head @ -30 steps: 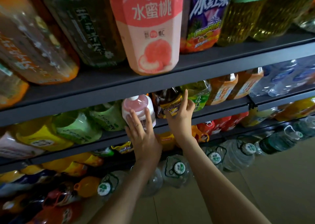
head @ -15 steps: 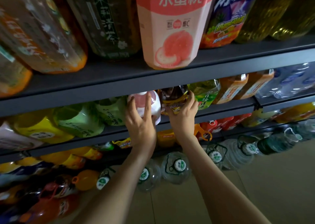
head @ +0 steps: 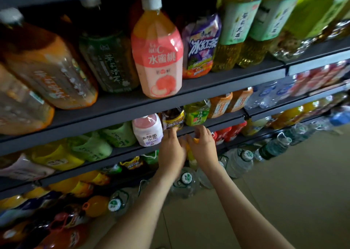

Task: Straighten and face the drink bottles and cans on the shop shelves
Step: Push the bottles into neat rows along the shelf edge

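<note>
My left hand [head: 171, 148] reaches up to the second shelf [head: 227, 119]. Its straight fingertips touch the shelf edge just under a dark iced-tea bottle with a yellow label [head: 173, 118]. A pink-and-white drink bottle [head: 147, 131] stands left of it and a green tea bottle [head: 196, 114] to its right. My right hand [head: 203, 147] is close beside the left, slightly lower. Its fingers curl over the orange cap [head: 196, 140] of a yellow bottle [head: 190, 154] one shelf below, mostly hidden between my hands.
Large bottles fill the top shelf, a pink peach drink [head: 157, 59] among them. Orange and red bottles line the shelves to the right. Big water jugs [head: 186, 178] stand on the floor below my arms. Tiled floor [head: 284, 192] lies at the right.
Both hands have dropped from the pink-white and dark bottles and come together. The left has shifted right off the pink-white bottle. My head has tilted up, showing the top-shelf caps.
</note>
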The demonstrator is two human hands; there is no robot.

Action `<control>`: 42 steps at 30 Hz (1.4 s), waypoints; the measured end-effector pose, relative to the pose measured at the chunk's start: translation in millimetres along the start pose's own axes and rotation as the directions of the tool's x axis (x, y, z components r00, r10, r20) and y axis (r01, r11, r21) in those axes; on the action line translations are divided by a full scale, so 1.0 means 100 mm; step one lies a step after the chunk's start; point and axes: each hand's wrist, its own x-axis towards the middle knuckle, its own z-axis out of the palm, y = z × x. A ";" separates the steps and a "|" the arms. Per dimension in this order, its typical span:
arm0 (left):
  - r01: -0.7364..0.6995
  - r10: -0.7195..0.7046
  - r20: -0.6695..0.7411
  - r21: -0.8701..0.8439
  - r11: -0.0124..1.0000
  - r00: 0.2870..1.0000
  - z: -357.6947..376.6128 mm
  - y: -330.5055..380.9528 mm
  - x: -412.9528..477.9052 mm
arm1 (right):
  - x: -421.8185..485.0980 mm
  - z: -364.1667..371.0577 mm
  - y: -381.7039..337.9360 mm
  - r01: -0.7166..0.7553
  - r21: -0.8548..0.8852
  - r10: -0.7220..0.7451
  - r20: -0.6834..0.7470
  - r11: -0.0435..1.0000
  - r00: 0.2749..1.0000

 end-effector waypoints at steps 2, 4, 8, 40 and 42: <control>0.011 -0.010 0.018 -0.034 0.999 1.000 -0.12 0.14 -0.05 | -0.11 -0.15 -0.13 0.001 0.003 -0.001 0.014 1.000 1.000; 0.019 -0.017 0.035 -0.068 0.998 0.999 -0.26 0.28 -0.13 | -0.26 -0.31 -0.26 -0.022 0.016 0.021 0.030 1.000 0.999; 0.020 -0.015 0.043 -0.119 0.993 0.999 -0.61 0.63 -0.32 | -0.50 -0.69 -0.57 -0.054 0.007 0.054 -0.004 0.999 0.999; -0.167 0.035 -0.581 -0.175 0.970 0.813 -6.07 1.00 -0.92 | -1.49 -0.99 -5.70 0.752 0.269 -0.783 0.015 0.602 0.622; -0.161 0.025 -0.624 -0.162 0.974 0.781 -6.41 0.70 -0.96 | -1.63 -0.71 -5.95 0.759 0.302 -0.801 0.024 0.576 0.598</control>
